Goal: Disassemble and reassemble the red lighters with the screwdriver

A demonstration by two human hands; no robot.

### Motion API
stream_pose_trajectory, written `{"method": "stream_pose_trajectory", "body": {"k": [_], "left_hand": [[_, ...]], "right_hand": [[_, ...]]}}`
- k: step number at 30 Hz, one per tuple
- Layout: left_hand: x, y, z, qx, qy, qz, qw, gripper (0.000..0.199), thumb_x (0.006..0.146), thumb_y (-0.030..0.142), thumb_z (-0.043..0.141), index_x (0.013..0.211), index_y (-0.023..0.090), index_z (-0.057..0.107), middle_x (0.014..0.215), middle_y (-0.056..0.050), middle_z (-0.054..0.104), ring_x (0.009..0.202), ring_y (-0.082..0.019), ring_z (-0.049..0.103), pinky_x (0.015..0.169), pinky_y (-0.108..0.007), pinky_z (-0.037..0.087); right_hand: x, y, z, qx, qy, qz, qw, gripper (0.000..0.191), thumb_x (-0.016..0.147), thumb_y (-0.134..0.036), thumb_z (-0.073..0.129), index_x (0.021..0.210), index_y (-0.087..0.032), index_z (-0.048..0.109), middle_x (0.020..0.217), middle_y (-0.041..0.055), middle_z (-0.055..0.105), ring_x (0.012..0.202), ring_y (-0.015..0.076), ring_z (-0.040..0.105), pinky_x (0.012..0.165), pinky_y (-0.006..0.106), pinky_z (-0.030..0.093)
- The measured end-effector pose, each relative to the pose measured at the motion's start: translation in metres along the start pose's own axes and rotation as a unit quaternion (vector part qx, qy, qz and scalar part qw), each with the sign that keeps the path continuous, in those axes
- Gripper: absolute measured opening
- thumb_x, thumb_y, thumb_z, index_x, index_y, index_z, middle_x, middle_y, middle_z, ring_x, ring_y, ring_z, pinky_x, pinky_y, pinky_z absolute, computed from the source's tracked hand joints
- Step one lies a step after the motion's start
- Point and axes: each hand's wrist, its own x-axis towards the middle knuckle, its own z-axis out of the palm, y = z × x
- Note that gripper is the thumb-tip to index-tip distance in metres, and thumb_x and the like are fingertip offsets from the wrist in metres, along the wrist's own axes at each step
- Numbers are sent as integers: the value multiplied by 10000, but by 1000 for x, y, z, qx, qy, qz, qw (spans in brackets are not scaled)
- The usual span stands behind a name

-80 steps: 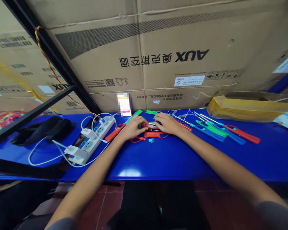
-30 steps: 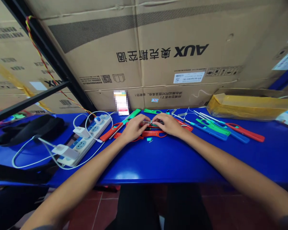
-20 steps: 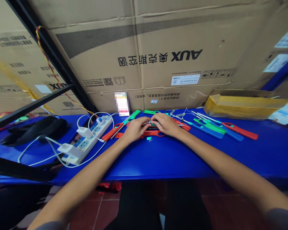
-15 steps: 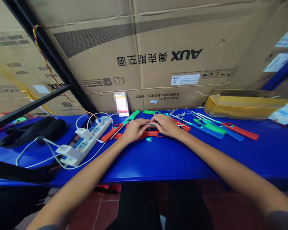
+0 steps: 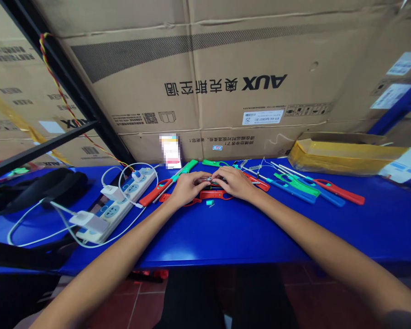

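Both hands meet above the middle of the blue table. My left hand (image 5: pixel 188 187) is closed, its thumb and fingers pinching the left end of a small, slim part (image 5: pixel 208 179) that looks partly clear or metallic. My right hand (image 5: pixel 236 182) pinches near the other end of it; its kind is too small to make out. Just below the fingers lies a red lighter casing (image 5: pixel 215 195), with a small teal piece (image 5: pixel 210 202) in front. A red-and-green stick lighter (image 5: pixel 171 181) rests left of my left hand. Another red casing (image 5: pixel 258 182) lies beside my right hand.
Blue stick lighters (image 5: pixel 296 191), a green casing (image 5: pixel 297 183) and a red-handled lighter (image 5: pixel 342 192) lie to the right. Left are a power strip (image 5: pixel 118 205) with chargers and cables, and a phone (image 5: pixel 171 151) propped against the large carton (image 5: pixel 219 50). A yellow-taped box (image 5: pixel 342 156) sits back right.
The view has shifted slightly. Both hands stay together at the same spot on the small part, with only slight movement of the fingers.
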Motion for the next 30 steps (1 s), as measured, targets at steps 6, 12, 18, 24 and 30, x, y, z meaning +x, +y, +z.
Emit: {"method": "stream_pose_trajectory", "body": {"k": [6,12,18,24,30], "left_hand": [[1,-3,-2,-14,11,-10,1000,217,960,315,787,1158,227,780,1106,-46,839,979,-250,809,890,-396,667],[5,-15,-13,31,31,-13,999,200,956,363,797,1080,207,783,925,-37,814,752,-184,731,708,-310,590],[4,-3,-12,60,-19,39,997,174,1015,335,698,1124,213,755,1028,-47,789,807,-189,698,738,-318,545],[1,3,-5,8,-62,-22,998,156,1037,350,611,1111,218,648,1020,-35,772,879,-220,731,802,-336,536],[0,9,-5,-3,-84,-57,995,142,1040,374,536,1081,238,543,988,-23,705,904,-230,675,808,-337,485]], "right_hand": [[-1,1,-1,-18,3,-14,1000,163,1088,-256,547,1063,-232,707,1069,92,771,1033,270,692,946,430,536],[0,7,-1,6,17,3,1000,147,1072,-231,547,1032,-244,688,1056,82,759,994,252,688,928,417,542],[-1,3,-2,11,21,-7,1000,167,1086,-280,554,1076,-224,711,1071,106,760,1006,261,690,920,424,546],[-1,3,2,6,28,-44,999,164,1078,-237,560,1068,-229,723,1045,87,779,1011,261,698,921,423,542],[-1,-3,-2,-12,34,-48,998,174,1072,-211,544,1036,-233,712,1021,81,782,973,259,695,898,418,524]]}}
